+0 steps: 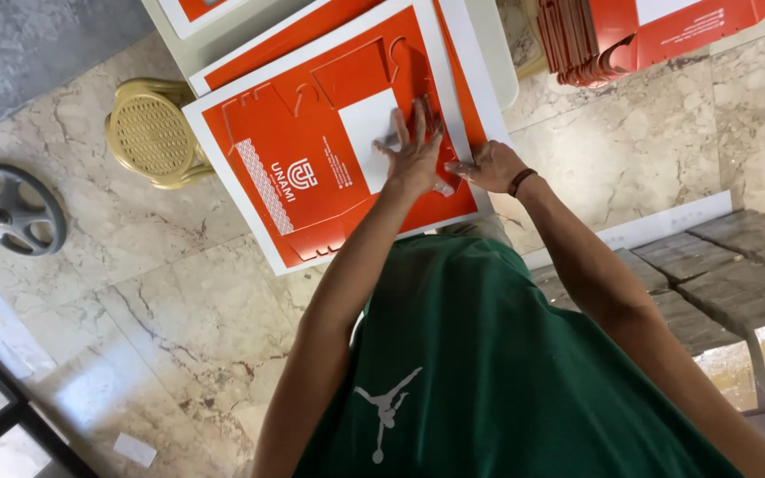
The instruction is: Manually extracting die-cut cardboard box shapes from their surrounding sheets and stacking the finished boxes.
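A large orange printed cardboard sheet (312, 168) with die-cut box outlines and a white border lies on top of a stack of similar sheets on a pale table (496, 55). My left hand (413, 158) lies flat on the sheet with its fingers spread, pressing down beside a white rectangle in the print. My right hand (487, 166), with a dark band at the wrist, has its fingers curled at the sheet's white right edge (455, 133) and pinches it. My green shirt fills the lower part of the view.
A yellow plastic stool (152, 133) with a woven seat stands left of the table. A grey metal wheel (18, 210) rests on the marble floor. A pile of orange cardboard (630, 40) sits at the top right, and grey plastic-wrapped packs (737, 265) at the right.
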